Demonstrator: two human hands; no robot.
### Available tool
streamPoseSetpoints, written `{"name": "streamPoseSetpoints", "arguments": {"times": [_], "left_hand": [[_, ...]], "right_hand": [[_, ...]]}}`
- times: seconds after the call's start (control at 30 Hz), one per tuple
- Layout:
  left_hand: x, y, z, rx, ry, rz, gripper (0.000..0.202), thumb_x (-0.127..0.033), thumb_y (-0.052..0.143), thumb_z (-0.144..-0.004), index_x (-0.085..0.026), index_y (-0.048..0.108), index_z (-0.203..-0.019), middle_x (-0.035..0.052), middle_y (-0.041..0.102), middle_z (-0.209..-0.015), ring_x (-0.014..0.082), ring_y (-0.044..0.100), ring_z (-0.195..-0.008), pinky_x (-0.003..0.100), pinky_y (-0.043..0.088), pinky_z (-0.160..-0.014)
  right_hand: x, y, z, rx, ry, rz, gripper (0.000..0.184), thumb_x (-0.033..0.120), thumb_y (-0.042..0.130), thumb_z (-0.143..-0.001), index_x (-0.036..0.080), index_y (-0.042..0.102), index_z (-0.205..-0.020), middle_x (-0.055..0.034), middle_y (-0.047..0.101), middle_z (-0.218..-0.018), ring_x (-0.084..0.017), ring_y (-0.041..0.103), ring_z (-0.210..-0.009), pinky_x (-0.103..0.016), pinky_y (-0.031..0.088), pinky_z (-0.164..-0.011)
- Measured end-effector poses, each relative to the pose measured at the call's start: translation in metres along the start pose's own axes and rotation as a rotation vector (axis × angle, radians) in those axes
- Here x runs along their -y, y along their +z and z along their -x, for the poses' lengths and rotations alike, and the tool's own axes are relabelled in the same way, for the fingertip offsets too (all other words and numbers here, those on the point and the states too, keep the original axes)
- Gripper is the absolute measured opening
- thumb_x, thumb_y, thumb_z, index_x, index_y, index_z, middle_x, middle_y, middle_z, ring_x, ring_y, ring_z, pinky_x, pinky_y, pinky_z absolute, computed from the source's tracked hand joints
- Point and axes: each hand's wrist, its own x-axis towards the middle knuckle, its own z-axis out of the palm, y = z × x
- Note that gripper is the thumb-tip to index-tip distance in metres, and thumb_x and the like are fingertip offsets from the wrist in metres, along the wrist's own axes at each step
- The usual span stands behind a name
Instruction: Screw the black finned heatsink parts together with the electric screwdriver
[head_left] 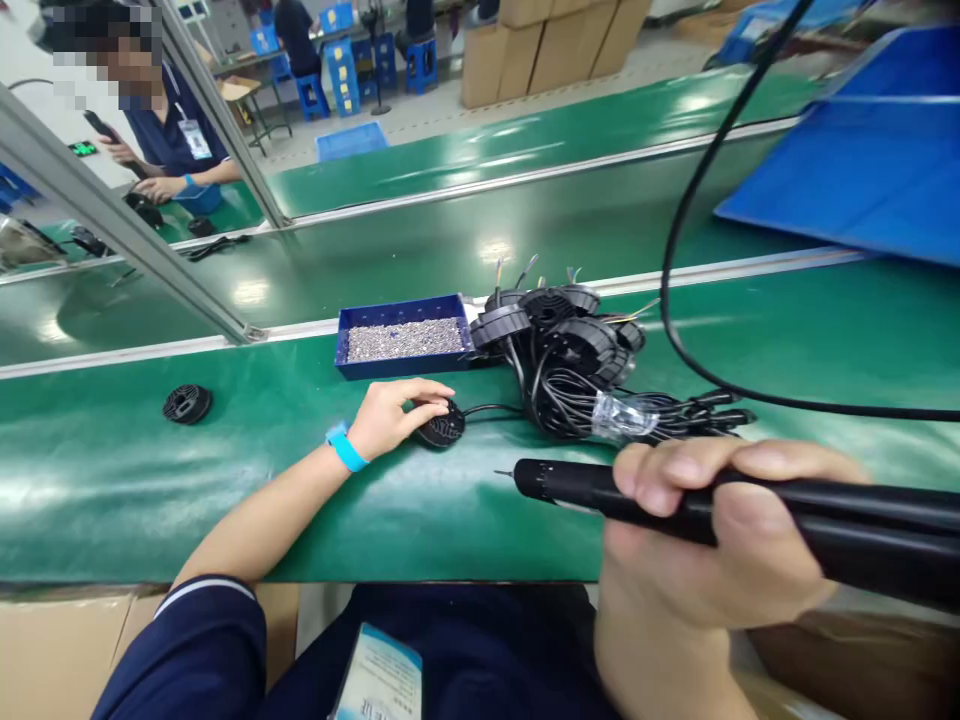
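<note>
My left hand (397, 415), with a blue band at the wrist, is closed on a round black ribbed housing (442, 430) on the green bench. A black cable runs from this housing toward the pile at the right. My right hand (720, 520) grips a black electric screwdriver (570, 485), held level with its thin bit pointing left. The bit is apart from the housing. Behind my left hand stands a blue tray (405, 368) of small metal screws (405, 338). Beside the tray lie several black round housings (581, 340) with bundled cables (562, 400) and bare wire ends.
Another black round part (187, 403) lies alone at the left. A thick black cord (667, 260) loops down at the right. A metal frame post (150, 220) rises at the left. A blue panel (862, 150) leans at the back right. A co-worker (176, 130) works across the bench.
</note>
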Motion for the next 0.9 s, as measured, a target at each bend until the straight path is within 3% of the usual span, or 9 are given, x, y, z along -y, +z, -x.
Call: {"name": "streamPoseSetpoints", "arguments": {"times": [0.13, 0.23, 0.47, 0.77, 0.9], "left_hand": [[0.002, 0.014, 0.023, 0.004, 0.182, -0.219, 0.024, -0.038, 0.059, -0.099, -0.021, 0.071, -0.111, 0.0038, 0.08, -0.1, 0.0166, 0.076, -0.09, 0.029, 0.059, -0.086], [0.003, 0.025, 0.032, -0.024, 0.275, -0.253, 0.021, -0.034, 0.057, -0.1, -0.021, 0.069, -0.11, 0.0022, 0.08, -0.096, 0.0157, 0.075, -0.09, 0.031, 0.057, -0.091], [0.0, 0.032, 0.036, -0.008, 0.169, -0.157, 0.026, -0.039, 0.06, -0.098, -0.023, 0.062, -0.119, -0.0006, 0.081, -0.093, 0.0144, 0.076, -0.094, 0.036, 0.046, -0.109], [-0.009, 0.033, 0.035, 0.054, 0.062, -0.165, 0.022, -0.038, 0.065, -0.096, -0.025, 0.065, -0.114, -0.0015, 0.081, -0.092, 0.0151, 0.077, -0.09, 0.038, 0.035, -0.116], [-0.01, 0.034, 0.036, 0.019, 0.096, -0.161, 0.021, -0.035, 0.067, -0.095, -0.024, 0.065, -0.113, -0.0027, 0.081, -0.089, 0.0139, 0.076, -0.085, 0.036, 0.033, -0.116]], "right_hand": [[-0.008, 0.005, -0.004, 0.003, -0.024, -0.023, 0.015, 0.02, 0.072, -0.071, 0.021, 0.066, -0.085, 0.0034, 0.06, -0.064, -0.01, 0.038, -0.036, -0.026, 0.033, -0.029], [-0.015, 0.011, -0.005, 0.024, -0.053, -0.052, 0.017, 0.019, 0.073, -0.072, 0.022, 0.068, -0.089, 0.0034, 0.062, -0.065, -0.009, 0.038, -0.037, -0.025, 0.034, -0.03], [-0.034, 0.024, 0.0, -0.006, -0.023, -0.025, 0.016, 0.022, 0.074, -0.07, 0.02, 0.065, -0.084, 0.0045, 0.062, -0.065, -0.008, 0.04, -0.038, -0.021, 0.036, -0.032], [-0.046, 0.023, 0.008, 0.007, 0.002, 0.006, 0.018, 0.025, 0.075, -0.072, 0.024, 0.068, -0.089, 0.0044, 0.06, -0.067, -0.008, 0.041, -0.042, -0.022, 0.033, -0.031], [-0.045, 0.02, 0.01, -0.046, 0.008, 0.008, 0.021, 0.03, 0.081, -0.07, 0.025, 0.071, -0.087, 0.0041, 0.059, -0.067, -0.008, 0.037, -0.042, -0.024, 0.033, -0.031]]}}
